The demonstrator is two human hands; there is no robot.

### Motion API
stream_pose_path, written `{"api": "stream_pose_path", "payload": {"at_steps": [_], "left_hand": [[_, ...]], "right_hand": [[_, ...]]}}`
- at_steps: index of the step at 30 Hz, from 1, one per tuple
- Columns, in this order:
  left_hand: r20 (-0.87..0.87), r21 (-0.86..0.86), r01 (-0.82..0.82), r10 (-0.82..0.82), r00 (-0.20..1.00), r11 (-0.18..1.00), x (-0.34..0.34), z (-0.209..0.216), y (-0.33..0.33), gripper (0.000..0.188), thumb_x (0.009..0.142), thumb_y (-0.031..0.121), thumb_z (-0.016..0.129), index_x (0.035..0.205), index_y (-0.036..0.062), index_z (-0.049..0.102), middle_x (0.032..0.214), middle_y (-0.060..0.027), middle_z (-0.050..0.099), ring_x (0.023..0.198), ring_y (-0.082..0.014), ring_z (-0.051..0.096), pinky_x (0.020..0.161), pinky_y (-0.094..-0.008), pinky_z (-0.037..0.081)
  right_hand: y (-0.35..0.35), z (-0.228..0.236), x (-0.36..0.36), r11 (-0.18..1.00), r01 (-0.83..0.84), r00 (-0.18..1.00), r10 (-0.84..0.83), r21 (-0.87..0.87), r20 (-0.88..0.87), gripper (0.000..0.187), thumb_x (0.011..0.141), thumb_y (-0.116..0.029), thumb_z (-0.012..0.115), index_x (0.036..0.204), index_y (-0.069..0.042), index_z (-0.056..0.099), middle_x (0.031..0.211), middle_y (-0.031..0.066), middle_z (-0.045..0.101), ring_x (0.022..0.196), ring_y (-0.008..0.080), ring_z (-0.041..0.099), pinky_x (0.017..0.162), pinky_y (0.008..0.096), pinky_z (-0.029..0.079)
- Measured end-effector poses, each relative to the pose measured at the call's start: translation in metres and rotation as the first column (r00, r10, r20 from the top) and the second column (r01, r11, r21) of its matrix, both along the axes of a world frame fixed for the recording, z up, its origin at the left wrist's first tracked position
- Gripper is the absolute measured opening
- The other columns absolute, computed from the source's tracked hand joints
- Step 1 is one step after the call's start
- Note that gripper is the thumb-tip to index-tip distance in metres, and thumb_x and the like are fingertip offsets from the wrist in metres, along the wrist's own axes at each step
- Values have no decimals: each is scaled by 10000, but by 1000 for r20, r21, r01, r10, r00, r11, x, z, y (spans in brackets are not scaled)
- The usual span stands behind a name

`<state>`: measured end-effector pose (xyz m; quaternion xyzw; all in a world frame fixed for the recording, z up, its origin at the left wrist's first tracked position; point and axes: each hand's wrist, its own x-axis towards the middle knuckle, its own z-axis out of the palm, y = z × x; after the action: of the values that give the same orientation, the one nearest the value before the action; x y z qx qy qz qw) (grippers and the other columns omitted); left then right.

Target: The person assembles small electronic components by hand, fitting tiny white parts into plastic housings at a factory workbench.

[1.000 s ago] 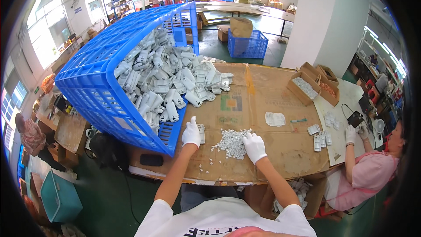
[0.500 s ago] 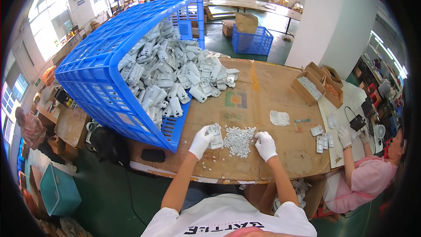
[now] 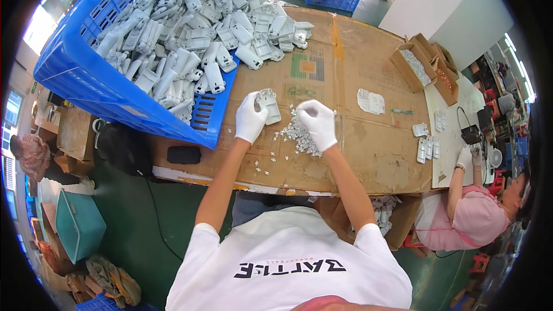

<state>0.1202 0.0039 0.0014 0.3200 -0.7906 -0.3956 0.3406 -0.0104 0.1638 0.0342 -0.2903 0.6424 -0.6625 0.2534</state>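
Observation:
My left hand, in a white glove, grips a white plastic housing by its left side, with the hollow compartment side facing up. Close by on the right, my gloved right hand has its fingertips pinched together. Whatever they hold, if anything, is too small to make out. Beneath that hand lies a heap of tiny white plastic pieces, partly covered by it, with a few strays scattered nearer to me. Many similar white housings spill from a tipped blue crate at the left.
Cardboard covers the table. To the right are a flattened pale bag, a green pen-like stick, several housings and small boxes of parts. A person in pink works at the right. A black pouch lies front left.
The view has tipped downward. My right hand has gone from the heap's right side to above it, nearer the housing. My left hand still holds the housing.

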Motion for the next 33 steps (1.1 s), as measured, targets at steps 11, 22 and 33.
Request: {"api": "stream_pose_path", "payload": {"at_steps": [11,22,33], "left_hand": [[-137,134,15,3,990,991,-22,-13,10,353,815,138,740,1123,46,593,1023,-145,686,940,-293,682,817,-374,539],[-231,84,-56,74,970,995,-26,-14,7,321,815,138,752,1070,63,572,987,-127,657,895,-292,676,778,-371,531],[-274,60,-9,25,961,998,-25,-13,9,342,785,114,772,1069,74,586,975,-127,665,880,-293,683,766,-378,543]], "right_hand": [[-89,-34,26,917,396,642,-321,-57,-696,64,736,-91,729,769,-86,674,844,83,584,821,268,597,737,390,494],[-98,-24,23,923,383,601,-289,-49,-745,127,742,-80,736,691,-61,621,818,90,580,810,284,586,742,411,479],[-87,-17,18,957,214,500,-280,-196,-819,158,755,-17,713,876,-99,653,905,71,564,803,266,589,699,373,501]]}}
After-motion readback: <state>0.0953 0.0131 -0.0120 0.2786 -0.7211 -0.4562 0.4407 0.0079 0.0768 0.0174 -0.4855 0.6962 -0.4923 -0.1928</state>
